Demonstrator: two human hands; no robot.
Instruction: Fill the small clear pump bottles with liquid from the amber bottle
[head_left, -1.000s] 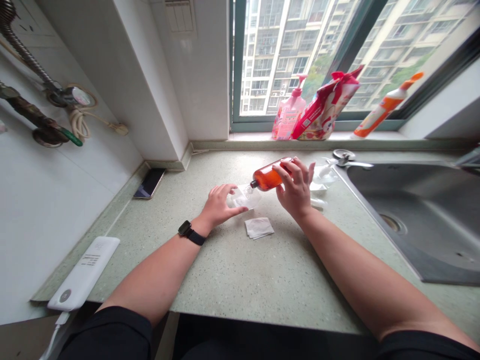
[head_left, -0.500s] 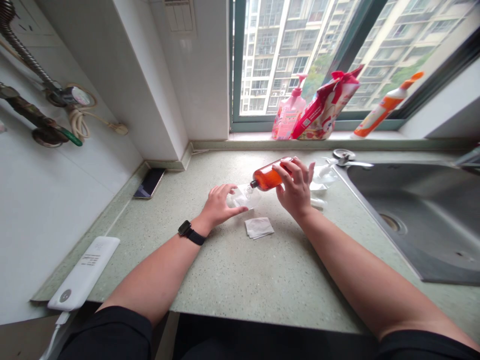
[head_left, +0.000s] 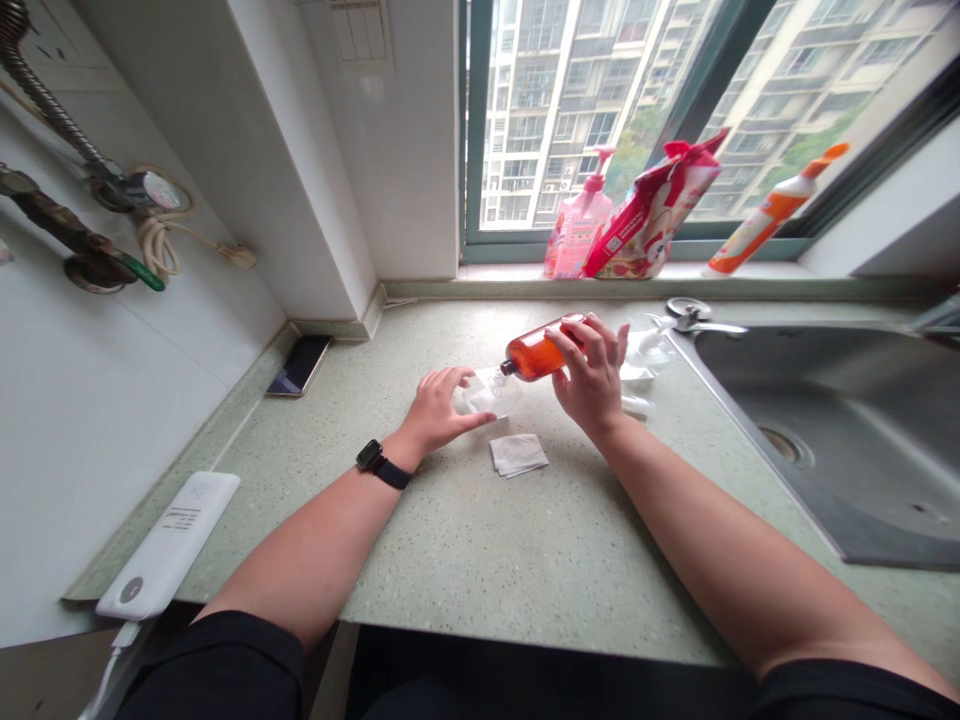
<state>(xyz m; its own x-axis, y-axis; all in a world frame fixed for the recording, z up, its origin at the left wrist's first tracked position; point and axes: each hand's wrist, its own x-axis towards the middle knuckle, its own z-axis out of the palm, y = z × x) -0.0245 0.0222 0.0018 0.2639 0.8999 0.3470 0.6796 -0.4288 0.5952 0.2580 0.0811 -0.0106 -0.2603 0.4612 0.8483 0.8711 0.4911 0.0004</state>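
My left hand (head_left: 442, 410) is curled around a clear plastic bottle (head_left: 491, 395), thumb on the near side and fingers on the far side. My right hand (head_left: 592, 375) grips an amber bottle (head_left: 536, 352) filled with orange-brown colour, tipped with its dark neck down to the left. That neck meets the open threaded mouth of the clear bottle; whether liquid is running cannot be made out. Just in front of the bottles a folded white tissue (head_left: 519, 454) lies on the counter. Behind my right wrist are a clear bottle (head_left: 651, 350) and a small white item (head_left: 637, 406), both partly hidden.
The speckled counter (head_left: 480, 560) borders a steel sink (head_left: 847, 430) on the right. A phone (head_left: 298, 366) and a white power bank (head_left: 169, 545) with a cable lie left. On the sill stand a pink pump bottle (head_left: 577, 230), a red bag (head_left: 652, 215) and an orange-white bottle (head_left: 772, 220).
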